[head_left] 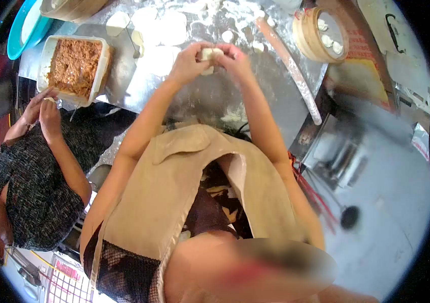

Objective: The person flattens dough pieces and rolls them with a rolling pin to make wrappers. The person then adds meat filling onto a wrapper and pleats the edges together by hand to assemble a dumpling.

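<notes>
Over the metal table (pixel 200 101), a piece of pale dough (pixel 209 53) is pinched between my two hands. My left hand (pixel 191 63) closes its fingers on the dough from one side. My right hand (pixel 233 59) grips the other side, its fingertips curled over the edge. My fingers cover part of the dough, so its full shape is hidden. Just beyond my right hand lies a small dough ball (pixel 228 36). Flat round dough wrappers (pixel 172 30) are spread past my left hand.
A floured rolling pin (pixel 290 70) lies at the right. Beyond it, a bamboo steamer (pixel 306 38) holds several white buns (pixel 337 47). On the left are a tub of reddish filling (pixel 76 63), a teal basin (pixel 23 30) and a co-worker (pixel 38 171) whose hands hold a small pale piece.
</notes>
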`<state>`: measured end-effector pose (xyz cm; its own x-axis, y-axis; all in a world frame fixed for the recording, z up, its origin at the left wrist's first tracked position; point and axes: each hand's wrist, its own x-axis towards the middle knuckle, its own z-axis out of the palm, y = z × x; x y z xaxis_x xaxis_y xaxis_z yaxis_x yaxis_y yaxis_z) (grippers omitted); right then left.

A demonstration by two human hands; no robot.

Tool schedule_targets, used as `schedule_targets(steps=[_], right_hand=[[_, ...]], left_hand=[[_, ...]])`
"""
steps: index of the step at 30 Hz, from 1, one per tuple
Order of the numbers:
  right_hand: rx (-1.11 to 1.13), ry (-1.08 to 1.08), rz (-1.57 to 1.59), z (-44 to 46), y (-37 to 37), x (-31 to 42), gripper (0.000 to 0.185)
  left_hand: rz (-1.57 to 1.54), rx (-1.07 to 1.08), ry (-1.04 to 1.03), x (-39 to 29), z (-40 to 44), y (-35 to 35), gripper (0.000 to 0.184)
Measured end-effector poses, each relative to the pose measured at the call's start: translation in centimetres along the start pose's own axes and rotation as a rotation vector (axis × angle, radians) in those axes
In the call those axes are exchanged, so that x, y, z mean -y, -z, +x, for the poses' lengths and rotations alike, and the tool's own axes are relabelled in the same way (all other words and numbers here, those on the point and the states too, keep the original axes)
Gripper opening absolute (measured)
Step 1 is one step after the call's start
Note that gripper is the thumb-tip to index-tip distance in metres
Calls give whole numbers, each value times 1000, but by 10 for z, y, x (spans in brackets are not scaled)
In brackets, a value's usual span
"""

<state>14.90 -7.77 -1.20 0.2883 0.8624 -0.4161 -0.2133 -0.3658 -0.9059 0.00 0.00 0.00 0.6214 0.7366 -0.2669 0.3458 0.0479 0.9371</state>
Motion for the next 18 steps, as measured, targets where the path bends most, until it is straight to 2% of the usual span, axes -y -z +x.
schedule_targets(steps=[2, 3, 4, 5, 6, 7, 9, 10, 12, 13, 15, 16, 18], right_hand=[[-19, 1, -12, -2, -5, 1, 32], [-96, -99, 59, -36, -4, -5, 31], [-97, -100, 158, -33, -3, -9, 31], [-136, -128, 249, -20, 0, -19, 30], [-161, -132, 308, -9, 10, -9, 29], [-202, -93, 422, -3, 20, -16, 30], [-353, 7, 321, 8, 41, -32, 23], [-349, 54, 321, 12, 44, -32, 23], [-538, 207, -248, 13, 47, -40, 21], [-537, 198, -237, 14, 49, -48, 21], [-709, 727, -956, 16, 50, -68, 20], [-697, 657, -880, 15, 48, -67, 21], [-660, 596, -824, 16, 50, -64, 21]], left_hand=[[64, -15, -40, 5, 0, 1, 46], [109, 15, 45, 8, -28, -13, 49], [137, -4, 137, 7, -24, -11, 49], [85, -52, 76, 1, -22, -4, 46], [100, -75, -73, 15, -2, -3, 41], [6, -49, -13, 21, 6, -4, 36], [-2, -129, 0, 11, 5, 10, 33], [2, -139, -45, 12, 7, 14, 33], [74, -163, -41, 29, 11, 12, 34], [84, -160, -33, 34, 14, 7, 34], [193, -136, -86, 48, 20, -14, 35], [324, -94, -197, 47, 19, -23, 34], [449, -113, -281, 41, 32, -42, 31]])
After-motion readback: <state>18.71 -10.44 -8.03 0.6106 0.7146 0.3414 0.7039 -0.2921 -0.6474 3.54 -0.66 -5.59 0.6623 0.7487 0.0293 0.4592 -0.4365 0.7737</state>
